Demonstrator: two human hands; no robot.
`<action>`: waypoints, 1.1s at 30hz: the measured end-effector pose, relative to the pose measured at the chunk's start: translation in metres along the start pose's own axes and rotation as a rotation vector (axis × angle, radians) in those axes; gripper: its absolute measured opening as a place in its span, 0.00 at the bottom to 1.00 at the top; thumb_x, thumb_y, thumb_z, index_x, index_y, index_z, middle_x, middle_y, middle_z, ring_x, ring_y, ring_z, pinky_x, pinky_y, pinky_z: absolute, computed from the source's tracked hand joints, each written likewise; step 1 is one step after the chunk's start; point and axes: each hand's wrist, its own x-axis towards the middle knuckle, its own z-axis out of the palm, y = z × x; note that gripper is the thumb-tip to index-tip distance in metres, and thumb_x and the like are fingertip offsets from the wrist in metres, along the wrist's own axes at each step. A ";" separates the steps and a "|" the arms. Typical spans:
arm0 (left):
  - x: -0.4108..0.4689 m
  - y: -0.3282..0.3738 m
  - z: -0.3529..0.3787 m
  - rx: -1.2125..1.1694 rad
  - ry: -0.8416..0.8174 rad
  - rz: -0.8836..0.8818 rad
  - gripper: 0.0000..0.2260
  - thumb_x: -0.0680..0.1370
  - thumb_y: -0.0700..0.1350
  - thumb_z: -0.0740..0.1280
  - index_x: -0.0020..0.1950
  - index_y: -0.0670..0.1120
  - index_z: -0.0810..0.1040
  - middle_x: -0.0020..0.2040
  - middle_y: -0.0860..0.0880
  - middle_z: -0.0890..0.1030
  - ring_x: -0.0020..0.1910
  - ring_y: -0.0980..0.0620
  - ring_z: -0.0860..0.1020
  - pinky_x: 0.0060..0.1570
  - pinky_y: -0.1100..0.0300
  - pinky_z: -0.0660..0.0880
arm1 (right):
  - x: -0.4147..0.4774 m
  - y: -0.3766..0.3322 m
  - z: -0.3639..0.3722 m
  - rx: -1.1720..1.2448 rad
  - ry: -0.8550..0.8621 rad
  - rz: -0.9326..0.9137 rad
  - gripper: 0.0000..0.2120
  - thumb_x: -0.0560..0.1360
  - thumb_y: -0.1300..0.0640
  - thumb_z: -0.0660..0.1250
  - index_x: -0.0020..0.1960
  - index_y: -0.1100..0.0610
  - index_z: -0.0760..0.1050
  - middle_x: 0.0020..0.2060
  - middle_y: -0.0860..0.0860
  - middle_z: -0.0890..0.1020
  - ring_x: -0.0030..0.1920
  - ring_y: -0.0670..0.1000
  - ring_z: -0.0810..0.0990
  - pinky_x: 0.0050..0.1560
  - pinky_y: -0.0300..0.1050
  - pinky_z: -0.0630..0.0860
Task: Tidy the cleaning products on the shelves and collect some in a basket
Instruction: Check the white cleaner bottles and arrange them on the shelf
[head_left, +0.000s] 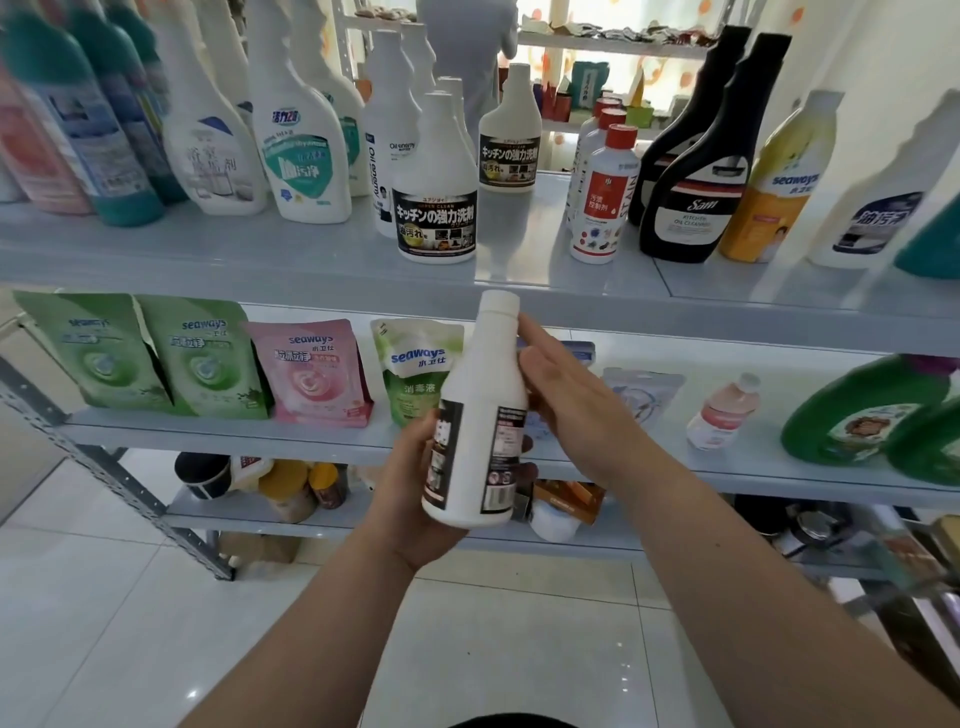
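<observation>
While the bottle (480, 415) is held in front of the shelving, the task stands at an early or middle stage, as judged from the layout. The left hand (410, 483) grips the bottle round its lower body, cap uppermost and tilted slightly, level with the middle shelf (332, 436) but clear of it. The right hand (566, 395) is open, fingers straight, just beside the bottle's shoulder; contact cannot be confirmed. The bottle's label faces partly away, so its type is not certain, though its shape and dark label resemble the two black-label bottles (436, 208) on the top shelf (519, 260). These two stand apart, one forward and one further back, with bare shelf between them and the red-capped bottles (602, 197). That spot appears a likely destination if the held bottle belongs to this group. Most of the other bottles on the top shelf stand upright in loose rows by kind. On the middle shelf the pouches (208, 358) stand side by side at the left, while a small pink bottle (722, 410) leans alone near the green jugs (857, 410); this section appears not yet tidied. No basket is in view, so no collecting can be confirmed. Remaining work, as judged: place or collect the held bottle, align the uneven groups, and fill the basket.
</observation>
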 end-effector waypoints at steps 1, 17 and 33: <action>-0.001 -0.001 -0.001 -0.039 0.005 -0.019 0.25 0.72 0.59 0.74 0.63 0.45 0.84 0.56 0.42 0.85 0.52 0.42 0.85 0.56 0.49 0.81 | -0.001 -0.002 0.003 -0.033 -0.004 0.010 0.17 0.77 0.26 0.56 0.65 0.15 0.63 0.61 0.17 0.71 0.65 0.24 0.69 0.62 0.35 0.69; 0.002 0.059 0.008 0.397 0.274 0.299 0.11 0.81 0.48 0.65 0.62 0.61 0.76 0.60 0.50 0.83 0.56 0.47 0.85 0.47 0.45 0.83 | 0.010 -0.014 0.034 0.260 0.275 -0.005 0.22 0.68 0.37 0.75 0.60 0.31 0.75 0.56 0.41 0.85 0.58 0.49 0.85 0.56 0.52 0.84; 0.190 0.136 0.081 1.064 0.376 0.478 0.18 0.78 0.58 0.59 0.66 0.55 0.73 0.58 0.55 0.79 0.58 0.50 0.78 0.64 0.45 0.75 | 0.063 -0.048 -0.099 0.183 0.653 -0.339 0.26 0.68 0.39 0.75 0.64 0.33 0.74 0.59 0.42 0.83 0.63 0.49 0.82 0.63 0.61 0.80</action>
